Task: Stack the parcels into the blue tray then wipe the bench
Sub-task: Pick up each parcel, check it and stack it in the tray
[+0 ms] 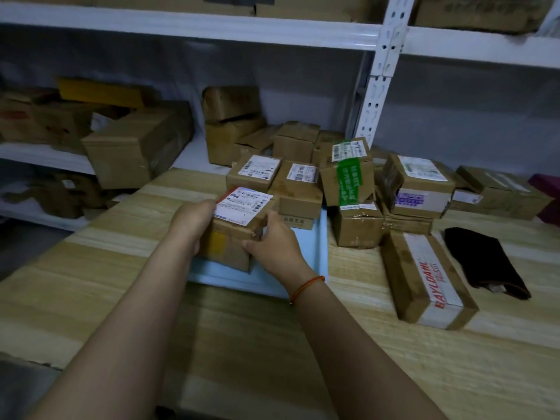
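- The blue tray [321, 247] is lying flat on the wooden bench [242, 344], a shallow rectangular tray with a smooth pale-blue floor and a low rim.
- Inside the tray, at its far end, two cardboard parcels [298, 189] with white printed labels are sitting side by side, the right one resting on a flatter box beneath it.
- At the tray's near-left corner, a labelled parcel [233, 231] is being held by both hands; whether its base is touching the tray floor I cannot tell.
- The left hand [194, 221] is curling round that parcel's left side, fingers hidden behind the box.
- The right hand [274, 241] is gripping the parcel's right edge, thumb on the near face and fingers wrapping over the top corner; an orange string bracelet [306, 287] is circling the wrist.
- Just right of the tray, more parcels are piling up on the bench: a green-taped box [348, 174] is leaning on top of a crumpled brown one.
- Further right of the tray, a long carton [424, 277] with white tape and red lettering is lying flat.
- Beyond that carton, a dark cloth [485, 262] is lying folded, soft and matte.
- Behind the tray, white metal shelving [381, 56] is holding more scuffed brown boxes.
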Demonstrator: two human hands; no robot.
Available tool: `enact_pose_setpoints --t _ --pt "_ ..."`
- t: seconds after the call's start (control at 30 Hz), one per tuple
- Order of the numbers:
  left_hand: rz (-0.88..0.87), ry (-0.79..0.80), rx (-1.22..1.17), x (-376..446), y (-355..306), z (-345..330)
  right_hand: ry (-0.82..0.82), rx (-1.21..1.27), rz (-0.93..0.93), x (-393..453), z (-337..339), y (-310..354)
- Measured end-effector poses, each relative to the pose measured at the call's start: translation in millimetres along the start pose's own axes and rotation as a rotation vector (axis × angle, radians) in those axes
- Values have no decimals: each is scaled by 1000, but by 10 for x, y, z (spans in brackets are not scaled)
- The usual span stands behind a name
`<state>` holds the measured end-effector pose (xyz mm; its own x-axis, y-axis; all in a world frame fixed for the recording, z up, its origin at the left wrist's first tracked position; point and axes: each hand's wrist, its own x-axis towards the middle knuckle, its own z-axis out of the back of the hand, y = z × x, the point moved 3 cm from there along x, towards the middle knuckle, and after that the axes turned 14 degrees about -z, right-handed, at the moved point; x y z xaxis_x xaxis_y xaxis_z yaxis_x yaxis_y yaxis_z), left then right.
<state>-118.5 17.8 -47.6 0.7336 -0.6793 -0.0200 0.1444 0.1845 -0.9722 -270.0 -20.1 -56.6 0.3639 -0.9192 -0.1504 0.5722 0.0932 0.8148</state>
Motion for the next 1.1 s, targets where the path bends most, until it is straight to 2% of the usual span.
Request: enact_pose_setpoints --t 0.1,0.27,0.7,0.87,1.1 --pt "-55 -131 104 42 60 31 11 18 -1 11 -74 -6" --pt "-105 -258 220 62 115 84 26 40 8 35 -163 -2" --pt "-237 -310 209 154 138 12 75 8 22 58 -150 -50" --pt "-230 -370 180 107 140 17 136 -64 -50 80 -229 -138" --pt "-202 -318 198 139 173 -3 167 -81 -42 66 -231 -110"
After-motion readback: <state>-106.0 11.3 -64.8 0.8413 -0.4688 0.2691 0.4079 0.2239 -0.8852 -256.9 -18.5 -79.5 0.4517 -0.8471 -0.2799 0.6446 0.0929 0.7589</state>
